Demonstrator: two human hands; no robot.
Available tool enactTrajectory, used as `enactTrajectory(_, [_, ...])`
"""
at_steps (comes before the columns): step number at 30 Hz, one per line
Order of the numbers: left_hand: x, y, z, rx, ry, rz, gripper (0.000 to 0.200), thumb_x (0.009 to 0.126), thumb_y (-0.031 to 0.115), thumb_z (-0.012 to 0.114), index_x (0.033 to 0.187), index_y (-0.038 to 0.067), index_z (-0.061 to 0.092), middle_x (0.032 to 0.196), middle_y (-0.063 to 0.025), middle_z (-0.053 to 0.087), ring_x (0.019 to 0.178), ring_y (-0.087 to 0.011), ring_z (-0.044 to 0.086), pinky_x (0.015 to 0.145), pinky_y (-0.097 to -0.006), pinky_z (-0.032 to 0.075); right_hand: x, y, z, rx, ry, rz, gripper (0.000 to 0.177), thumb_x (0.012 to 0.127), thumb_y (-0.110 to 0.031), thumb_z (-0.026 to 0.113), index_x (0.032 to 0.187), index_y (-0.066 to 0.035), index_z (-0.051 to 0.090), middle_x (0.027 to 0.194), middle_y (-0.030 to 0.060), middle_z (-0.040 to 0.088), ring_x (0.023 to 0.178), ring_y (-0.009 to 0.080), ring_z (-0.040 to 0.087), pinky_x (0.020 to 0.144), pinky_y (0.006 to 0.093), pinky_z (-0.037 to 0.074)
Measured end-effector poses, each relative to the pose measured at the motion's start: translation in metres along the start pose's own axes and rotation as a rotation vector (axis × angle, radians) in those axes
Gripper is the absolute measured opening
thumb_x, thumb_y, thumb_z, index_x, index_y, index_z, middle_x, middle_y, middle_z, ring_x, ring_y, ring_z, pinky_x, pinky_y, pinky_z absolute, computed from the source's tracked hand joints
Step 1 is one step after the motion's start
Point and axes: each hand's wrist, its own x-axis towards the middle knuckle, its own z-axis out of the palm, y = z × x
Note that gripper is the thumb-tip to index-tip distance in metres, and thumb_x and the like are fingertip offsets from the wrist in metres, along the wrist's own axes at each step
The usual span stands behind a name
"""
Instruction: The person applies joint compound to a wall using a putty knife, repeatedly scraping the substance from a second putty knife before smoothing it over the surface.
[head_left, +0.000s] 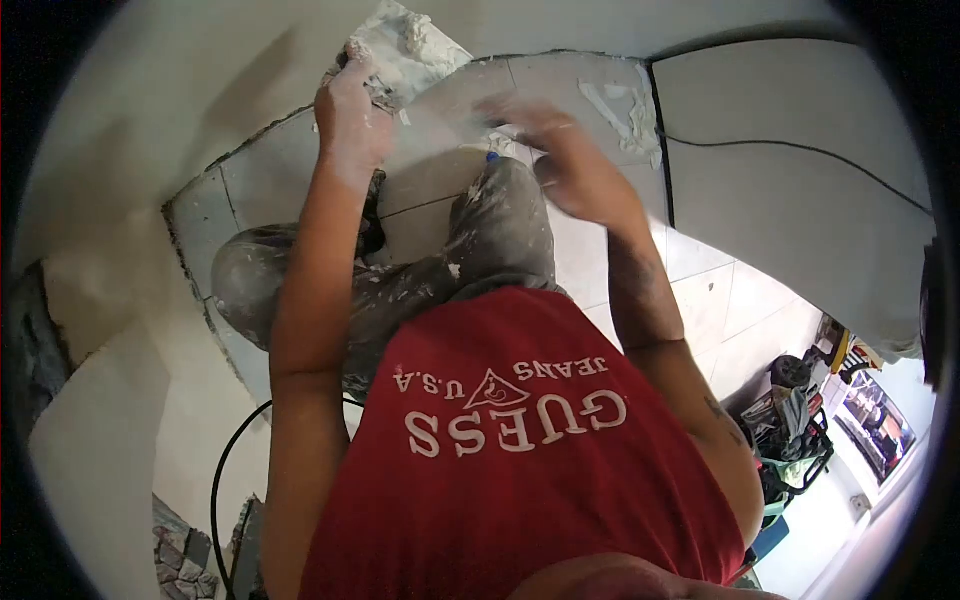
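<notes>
My left hand [355, 115], dusted white, is raised at the top of the view. It is closed on the edge of a flat piece [412, 55] smeared with thick white putty. My right hand [570, 155] is out in front of my bent knee, smeared by motion. Whether it holds a tool cannot be made out. Below its fingers a small blue spot [492, 157] shows beside a pale lump of putty. Both hands are apart from each other.
White smears [625, 115] lie on the tiled floor [700, 300] near the wall. A black cable [800, 147] runs along the grey surface at right; another black cable [217, 490] curves at lower left. A bag and mixed items [790, 420] stand at far right.
</notes>
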Motion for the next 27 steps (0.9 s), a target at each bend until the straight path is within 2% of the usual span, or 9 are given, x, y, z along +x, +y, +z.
enactTrajectory(2, [0.005, -0.003, -0.015, 0.046, -0.194, 0.043, 0.028, 0.083, 0.010, 0.045, 0.110, 0.000, 0.047, 0.103, -0.0115, 0.054, 0.095, -0.0249, 0.055, 0.080, -0.0387, 0.047, -0.001, 0.000, -0.018, 0.247, 0.128, 0.084, 0.055, 0.063, 0.016, 0.037, 0.115, 0.001, 0.043, 0.114, 0.0157, 0.049, 0.114, 0.0248, 0.043, 0.093, 0.0356, 0.039])
enactTrajectory(4, [0.005, -0.007, -0.012, -0.069, -0.209, -0.078, 0.028, 0.083, 0.010, 0.044, 0.109, -0.001, 0.048, 0.103, -0.0113, 0.054, 0.095, -0.0245, 0.055, 0.081, -0.0393, 0.046, 0.007, -0.012, -0.026, 0.274, 0.275, 0.087, 0.067, 0.054, 0.017, 0.037, 0.117, -0.004, 0.043, 0.117, 0.0119, 0.047, 0.113, 0.0251, 0.044, 0.096, 0.0333, 0.035])
enactTrajectory(7, [-0.009, -0.011, 0.005, -0.077, -0.163, -0.178, 0.026, 0.082, 0.010, 0.043, 0.105, 0.000, 0.049, 0.100, -0.0097, 0.055, 0.092, -0.0228, 0.055, 0.082, -0.0388, 0.046, 0.021, -0.010, -0.013, -0.194, 0.362, -0.137, 0.056, 0.062, 0.015, 0.040, 0.116, -0.002, 0.044, 0.114, 0.0152, 0.048, 0.110, 0.0289, 0.045, 0.091, 0.0340, 0.037])
enactTrajectory(11, [-0.011, -0.012, -0.004, -0.090, -0.159, -0.183, 0.025, 0.081, 0.009, 0.041, 0.103, 0.000, 0.049, 0.099, -0.0092, 0.055, 0.091, -0.0226, 0.055, 0.082, -0.0382, 0.045, 0.025, 0.014, 0.017, -0.367, 0.294, -0.044, 0.057, 0.060, 0.013, 0.045, 0.114, -0.006, 0.046, 0.113, 0.0166, 0.044, 0.107, 0.0363, 0.043, 0.090, 0.0364, 0.038])
enactTrajectory(14, [-0.003, -0.006, -0.013, -0.102, -0.187, -0.147, 0.027, 0.081, 0.009, 0.042, 0.105, 0.000, 0.049, 0.100, -0.0090, 0.055, 0.091, -0.0224, 0.055, 0.082, -0.0383, 0.046, 0.005, 0.049, 0.010, -0.526, 0.048, 0.140, 0.063, 0.058, 0.017, 0.040, 0.116, -0.007, 0.045, 0.117, 0.0171, 0.042, 0.109, 0.0359, 0.041, 0.089, 0.0375, 0.038])
enactTrajectory(16, [0.001, 0.002, -0.016, -0.090, -0.144, -0.164, 0.029, 0.080, 0.008, 0.042, 0.107, 0.000, 0.049, 0.101, -0.0090, 0.055, 0.092, -0.0220, 0.055, 0.082, -0.0380, 0.046, -0.009, 0.067, 0.001, -0.541, 0.065, 0.104, 0.065, 0.058, 0.019, 0.038, 0.117, -0.007, 0.044, 0.117, 0.0173, 0.041, 0.110, 0.0358, 0.041, 0.088, 0.0379, 0.040])
enactTrajectory(21, [-0.002, -0.009, -0.001, -0.080, -0.083, 0.078, 0.025, 0.080, 0.008, 0.047, 0.103, 0.001, 0.051, 0.095, -0.0057, 0.055, 0.086, -0.0171, 0.055, 0.076, -0.0314, 0.046, 0.008, 0.002, -0.003, -0.423, 0.364, 0.074, 0.059, 0.060, 0.016, 0.038, 0.115, -0.005, 0.046, 0.113, 0.0177, 0.046, 0.110, 0.0349, 0.042, 0.088, 0.0387, 0.040])
enactTrajectory(24, [0.005, -0.026, -0.005, 0.044, -0.077, 0.214, 0.019, 0.083, 0.011, 0.050, 0.097, 0.000, 0.055, 0.091, -0.0040, 0.055, 0.080, -0.0126, 0.052, 0.069, -0.0277, 0.043, 0.025, -0.014, 0.015, -0.585, 0.347, 0.040, 0.057, 0.061, 0.015, 0.039, 0.114, -0.005, 0.046, 0.113, 0.0180, 0.046, 0.107, 0.0351, 0.044, 0.087, 0.0381, 0.040])
enactTrajectory(27, [0.001, -0.030, 0.002, 0.232, -0.038, 0.354, 0.017, 0.084, 0.012, 0.050, 0.095, 0.000, 0.056, 0.088, -0.0039, 0.055, 0.075, -0.0113, 0.051, 0.066, -0.0267, 0.042, 0.033, -0.003, 0.034, -0.631, 0.259, 0.042, 0.057, 0.065, 0.007, 0.049, 0.117, -0.015, 0.045, 0.112, 0.0163, 0.046, 0.100, 0.0364, 0.048, 0.081, 0.0409, 0.043])
